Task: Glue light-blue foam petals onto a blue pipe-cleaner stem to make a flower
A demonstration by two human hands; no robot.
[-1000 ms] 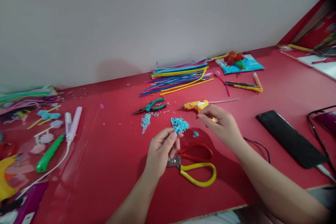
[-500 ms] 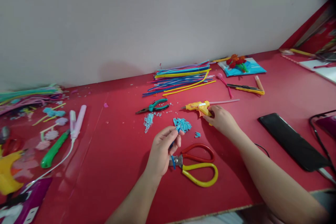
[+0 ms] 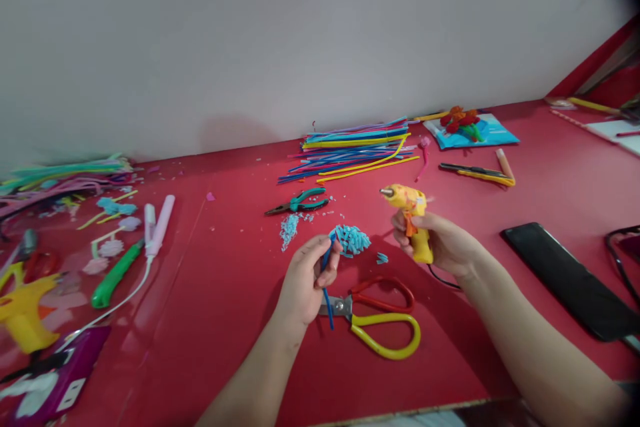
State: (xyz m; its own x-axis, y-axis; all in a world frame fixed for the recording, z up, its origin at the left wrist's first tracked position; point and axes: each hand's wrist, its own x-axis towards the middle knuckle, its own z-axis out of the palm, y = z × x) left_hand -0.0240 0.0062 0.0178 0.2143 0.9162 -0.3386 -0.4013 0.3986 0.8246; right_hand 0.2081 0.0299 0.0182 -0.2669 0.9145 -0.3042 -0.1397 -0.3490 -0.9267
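Observation:
In my left hand [image 3: 306,280] a blue pipe cleaner [image 3: 326,259] is pinched, its lower end hanging over the scissors' blades. My right hand [image 3: 445,243] wraps round a yellow glue gun [image 3: 409,199], raised off the table with its nozzle facing left and fingers near the orange trigger. Just beyond my left hand lies a pile of light blue cut pieces [image 3: 353,240]; a few more pieces [image 3: 382,258] lie to its right. Scissors [image 3: 385,320] with one red and one yellow handle rest below, partly behind my left hand.
Pliers [image 3: 300,202] and blue fluff [image 3: 289,230] lie beyond my left hand, with bundled pipe cleaners [image 3: 355,150] behind. To the right are a black phone [image 3: 565,280] and a utility knife [image 3: 475,173]. A pink hair straightener [image 3: 159,227], green-handled tool [image 3: 116,277] and second glue gun [image 3: 27,310] are left.
My right hand has lifted the glue gun off the table and turned it more upright. My left hand keeps its pinch on the pipe cleaner. The whole view has shifted slightly.

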